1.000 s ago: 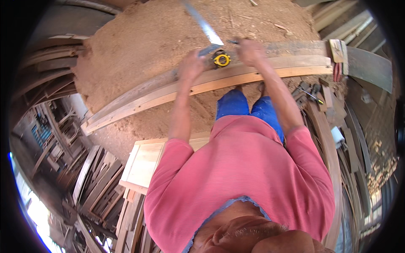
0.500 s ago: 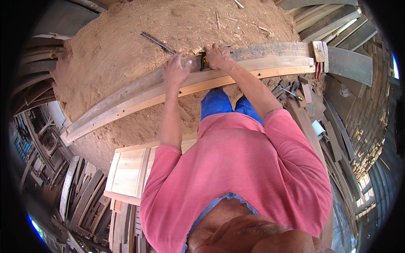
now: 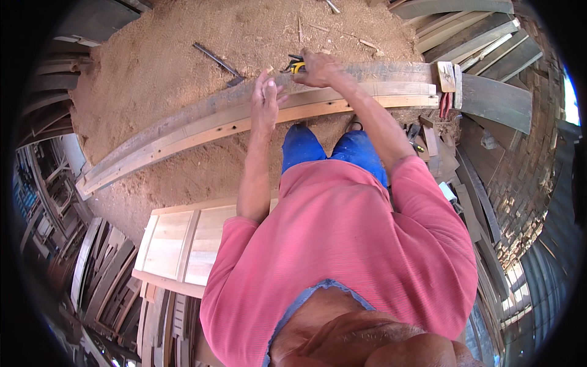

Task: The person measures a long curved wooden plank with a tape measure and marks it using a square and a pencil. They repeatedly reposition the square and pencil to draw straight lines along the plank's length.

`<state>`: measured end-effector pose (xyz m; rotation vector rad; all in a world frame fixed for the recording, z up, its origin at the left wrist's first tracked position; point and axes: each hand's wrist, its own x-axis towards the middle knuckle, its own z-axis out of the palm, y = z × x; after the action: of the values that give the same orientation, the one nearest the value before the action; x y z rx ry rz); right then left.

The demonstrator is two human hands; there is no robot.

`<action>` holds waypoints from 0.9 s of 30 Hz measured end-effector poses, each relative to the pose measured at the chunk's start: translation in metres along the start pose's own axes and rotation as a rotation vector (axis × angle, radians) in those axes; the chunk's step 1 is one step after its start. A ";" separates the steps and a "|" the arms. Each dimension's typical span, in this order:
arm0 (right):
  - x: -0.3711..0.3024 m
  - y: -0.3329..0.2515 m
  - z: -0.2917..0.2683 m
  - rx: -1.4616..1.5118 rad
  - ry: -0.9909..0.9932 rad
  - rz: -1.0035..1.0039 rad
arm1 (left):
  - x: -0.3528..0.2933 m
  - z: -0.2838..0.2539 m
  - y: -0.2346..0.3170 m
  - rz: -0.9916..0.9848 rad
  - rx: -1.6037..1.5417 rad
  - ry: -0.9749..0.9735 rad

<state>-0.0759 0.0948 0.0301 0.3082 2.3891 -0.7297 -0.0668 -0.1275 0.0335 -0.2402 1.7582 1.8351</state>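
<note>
Through the head view, I see the right hand (image 3: 320,68) grasping a yellow-and-black tape measure (image 3: 298,66) at the far edge of the wooden beams (image 3: 403,90). The left hand (image 3: 265,103) hangs loose over them, fingers parted, near a dark metal tool (image 3: 214,58) on sawdust (image 3: 147,79).

The tape measure (image 3: 298,66), a compact yellow-and-black case, sits at 12 o'clock of my view, gripped and partly covered by my right hand (image 3: 320,68). The long, pale timber (image 3: 211,131) lies lengthwise from 9 o'clock to 2 o'clock, near face marked by dark holes; my left hand (image 3: 266,103) overlaps it near 11 o'clock.
</note>
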 end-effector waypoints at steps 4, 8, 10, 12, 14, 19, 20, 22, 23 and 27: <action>-0.091 0.045 -0.013 0.210 0.043 -0.273 | -0.039 0.047 -0.012 -0.229 -0.369 -0.252; -0.170 0.080 -0.006 0.244 -0.094 -0.178 | -0.095 0.095 -0.048 -0.329 -0.319 -0.287; -0.200 0.092 0.005 0.226 -0.135 -0.142 | -0.119 0.115 -0.070 -0.347 -0.296 -0.285; -0.217 0.103 0.014 0.183 -0.200 -0.183 | -0.134 0.129 -0.092 -0.405 -0.355 -0.261; -0.228 0.110 0.023 0.144 -0.162 -0.199 | -0.145 0.135 -0.108 -0.434 -0.385 -0.254; -0.226 0.107 0.036 0.037 -0.029 -0.300 | -0.149 0.135 -0.115 -0.416 -0.397 -0.232; -0.224 0.106 0.037 0.064 -0.038 -0.269 | -0.146 0.133 -0.111 -0.408 -0.409 -0.228; -0.218 0.103 0.040 0.073 0.031 -0.288 | -0.139 0.121 -0.099 -0.357 -0.372 -0.220; -0.216 0.102 0.042 0.080 0.074 -0.289 | -0.133 0.110 -0.092 -0.317 -0.325 -0.224; -0.210 0.111 0.048 -0.059 0.280 -0.085 | -0.100 0.027 -0.063 -0.177 -0.520 -0.294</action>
<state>0.1552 0.1501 0.0810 0.3019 2.6976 -0.6908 0.0541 -0.1317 0.0335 -0.2964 1.0123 2.0441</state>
